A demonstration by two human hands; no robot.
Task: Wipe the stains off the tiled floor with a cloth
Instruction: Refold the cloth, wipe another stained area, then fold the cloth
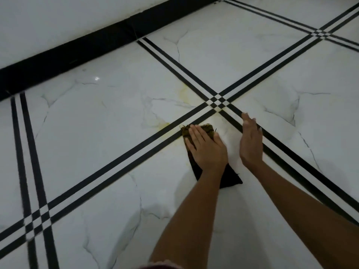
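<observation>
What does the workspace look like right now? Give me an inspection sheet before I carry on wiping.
Surface: glossy white marble-look tiled floor with double black border lines that cross near the hands.
Job's things: dark cloth flat on the floor; yellowish stains on the tile beyond the cloth, another smear beside the nearer black lines.
Clutter: nothing seen.
Grippers: left hand pressed palm-down on the cloth, fingers spread flat; right hand open, edge-on, holding nothing, beside the cloth; contact with the floor cannot be told.
Cables: nothing seen.
Surroundings: black skirting strip below a white wall at the far edge.
</observation>
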